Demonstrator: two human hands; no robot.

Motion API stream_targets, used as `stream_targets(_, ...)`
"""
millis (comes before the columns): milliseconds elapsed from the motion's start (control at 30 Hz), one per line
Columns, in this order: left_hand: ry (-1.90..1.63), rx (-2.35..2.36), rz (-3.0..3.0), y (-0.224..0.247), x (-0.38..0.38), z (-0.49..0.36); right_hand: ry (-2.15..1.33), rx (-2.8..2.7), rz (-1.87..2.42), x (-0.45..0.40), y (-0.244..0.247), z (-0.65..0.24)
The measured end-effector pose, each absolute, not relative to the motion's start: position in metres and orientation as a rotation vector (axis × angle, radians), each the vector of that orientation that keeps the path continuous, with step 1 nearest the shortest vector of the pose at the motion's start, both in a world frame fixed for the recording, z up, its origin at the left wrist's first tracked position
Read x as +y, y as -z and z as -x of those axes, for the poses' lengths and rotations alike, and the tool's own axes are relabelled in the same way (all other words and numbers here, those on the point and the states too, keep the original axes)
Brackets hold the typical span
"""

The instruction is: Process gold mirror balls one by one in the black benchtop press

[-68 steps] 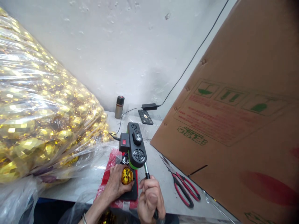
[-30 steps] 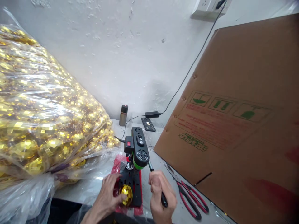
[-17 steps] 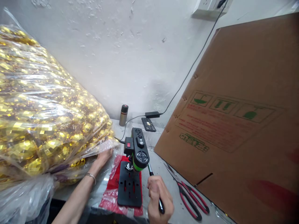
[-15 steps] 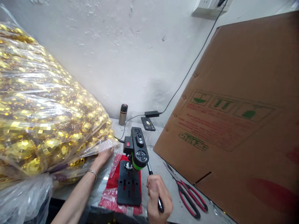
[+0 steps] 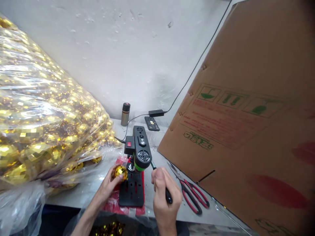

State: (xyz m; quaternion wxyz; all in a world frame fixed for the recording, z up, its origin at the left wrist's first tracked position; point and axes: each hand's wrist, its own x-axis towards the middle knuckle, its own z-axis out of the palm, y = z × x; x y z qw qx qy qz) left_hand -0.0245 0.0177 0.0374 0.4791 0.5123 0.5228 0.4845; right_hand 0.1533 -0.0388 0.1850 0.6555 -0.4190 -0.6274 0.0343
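Note:
My left hand (image 5: 110, 182) grips a gold mirrored ball (image 5: 120, 173) beside the left edge of the black slotted base plate (image 5: 131, 193). Above that plate stands a small black drill press (image 5: 142, 147) with a green ring at its lower end and a red switch on its side box. My right hand (image 5: 165, 190) is closed around the black handle (image 5: 168, 196) of the press lever, to the right of the machine. Under the plate lies red plastic (image 5: 113, 202).
A large clear bag of gold balls (image 5: 49, 124) fills the left. Red-handled scissors (image 5: 193, 196) lie at right, before a big cardboard box (image 5: 236, 108). Behind the press are a flask (image 5: 125, 114), a phone (image 5: 152, 123) and a power adapter (image 5: 156, 113).
My left hand has come from the bag's edge toward the base plate, and a gold ball now shows in it. My right hand stays on the lever. The view has shifted slightly.

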Motion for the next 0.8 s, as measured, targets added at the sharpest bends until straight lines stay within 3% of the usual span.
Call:
stream_targets(567,-1.087,1.247,-1.882,-0.020,0.000,-0.008,-0.071,-1.491,0.932,-0.046,-0.178,-0.156)
stream_targets(800,-0.888,1.379,-1.966,-0.022,0.016,-0.016,-0.053,-1.492,0.914,-0.047,-0.176,-0.157)
